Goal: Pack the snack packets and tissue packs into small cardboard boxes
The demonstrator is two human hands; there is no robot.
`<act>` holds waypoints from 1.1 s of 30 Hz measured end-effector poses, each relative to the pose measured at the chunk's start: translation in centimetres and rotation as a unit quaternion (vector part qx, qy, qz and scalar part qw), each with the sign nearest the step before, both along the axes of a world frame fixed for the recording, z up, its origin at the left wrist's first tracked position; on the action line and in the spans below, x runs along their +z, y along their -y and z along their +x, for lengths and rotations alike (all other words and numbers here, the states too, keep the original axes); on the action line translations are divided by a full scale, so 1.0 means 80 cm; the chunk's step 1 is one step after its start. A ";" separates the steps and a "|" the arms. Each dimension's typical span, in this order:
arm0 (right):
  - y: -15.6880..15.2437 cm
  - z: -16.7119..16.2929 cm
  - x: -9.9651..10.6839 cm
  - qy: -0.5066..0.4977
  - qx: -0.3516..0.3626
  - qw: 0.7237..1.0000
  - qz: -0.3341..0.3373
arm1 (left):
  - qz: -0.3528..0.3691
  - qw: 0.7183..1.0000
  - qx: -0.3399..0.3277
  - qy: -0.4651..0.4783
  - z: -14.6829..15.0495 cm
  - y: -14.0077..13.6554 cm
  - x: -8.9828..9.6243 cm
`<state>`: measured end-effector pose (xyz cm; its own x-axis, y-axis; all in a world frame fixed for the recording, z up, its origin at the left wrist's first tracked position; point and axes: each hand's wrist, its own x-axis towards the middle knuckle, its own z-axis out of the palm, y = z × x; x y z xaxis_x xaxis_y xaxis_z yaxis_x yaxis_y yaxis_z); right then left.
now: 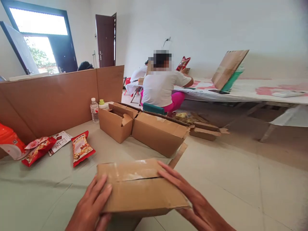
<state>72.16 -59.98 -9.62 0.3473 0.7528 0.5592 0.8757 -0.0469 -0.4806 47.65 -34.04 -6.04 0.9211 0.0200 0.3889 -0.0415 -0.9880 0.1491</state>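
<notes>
1. The bottom edge cut off the left hand [90,203] near the wrist
2. Part of the right hand [191,194] lay hidden beneath the closed cardboard box [141,192], whose underside and inside were out of sight
3. An orange container [11,139] ran off the left edge
4. An open carton [115,126] hid the lower part of a green-capped bottle [103,105]
5. Pixel blocks blurred the head [162,61] of the seated co-worker [158,88]
6. Small print on the red packet [83,149] was too tiny to read
</notes>
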 end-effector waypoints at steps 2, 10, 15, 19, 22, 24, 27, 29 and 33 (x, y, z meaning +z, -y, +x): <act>0.027 0.016 -0.012 0.008 -0.106 0.994 0.024 | 0.017 0.997 -0.055 -0.050 0.077 0.003 0.025; 0.033 0.045 -0.026 0.064 -0.385 0.921 -0.002 | 0.120 0.980 -0.095 -0.126 0.287 0.005 0.068; -0.002 0.065 -0.027 0.081 -0.413 0.907 -0.031 | 0.167 0.979 -0.044 -0.106 0.336 0.005 0.073; -0.027 0.075 -0.033 0.076 -0.411 0.908 0.006 | 0.171 0.981 0.024 -0.083 0.354 0.001 0.062; -0.033 0.068 -0.042 0.045 -0.359 0.931 0.055 | 0.157 0.984 0.059 -0.067 0.339 -0.002 0.040; -0.028 0.058 -0.054 -0.007 -0.320 0.945 0.076 | 0.143 0.986 0.067 -0.059 0.310 -0.002 0.017; -0.015 0.038 -0.085 -0.077 -0.280 0.954 0.074 | 0.127 0.989 0.055 -0.061 0.236 -0.005 -0.025; -0.007 0.018 -0.108 -0.074 -0.272 0.958 0.052 | 0.124 0.989 0.048 -0.066 0.171 -0.009 -0.051; 0.002 -0.037 -0.134 -0.048 -0.268 0.962 0.035 | 0.124 0.986 0.095 -0.066 0.027 -0.018 -0.084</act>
